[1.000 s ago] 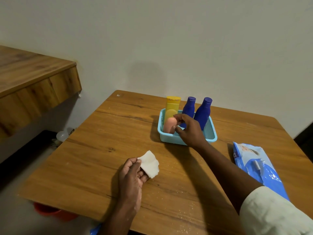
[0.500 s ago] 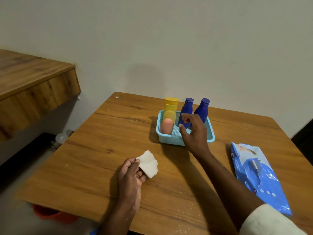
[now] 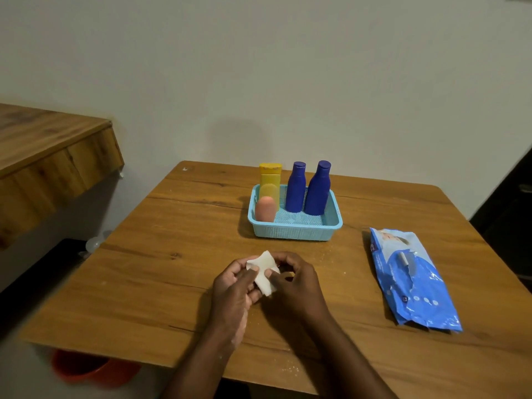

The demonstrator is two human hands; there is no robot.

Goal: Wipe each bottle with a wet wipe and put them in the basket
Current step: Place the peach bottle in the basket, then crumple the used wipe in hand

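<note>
A light blue basket point(image 3: 293, 232) stands on the far middle of the wooden table point(image 3: 161, 272). Upright inside it are a yellow bottle point(image 3: 270, 180), a small pink bottle point(image 3: 265, 209) in front of the yellow one, and two dark blue bottles point(image 3: 296, 187) point(image 3: 318, 189) side by side. Nearer to me, both hands meet over the table's middle. My left hand point(image 3: 233, 289) and my right hand point(image 3: 296, 283) each pinch the same folded white wet wipe point(image 3: 263, 273), well short of the basket.
A blue pack of wet wipes point(image 3: 411, 279) lies flat on the table's right side. A wooden shelf point(image 3: 49, 165) juts out at the left. Below the table's near left corner sits a red tub point(image 3: 86, 370). The wall is close behind the basket.
My right hand let go of the bottles in the basket and drew back to the wipe. It now grips the wipe together with my left hand. All the bottles stay upright in the basket.
</note>
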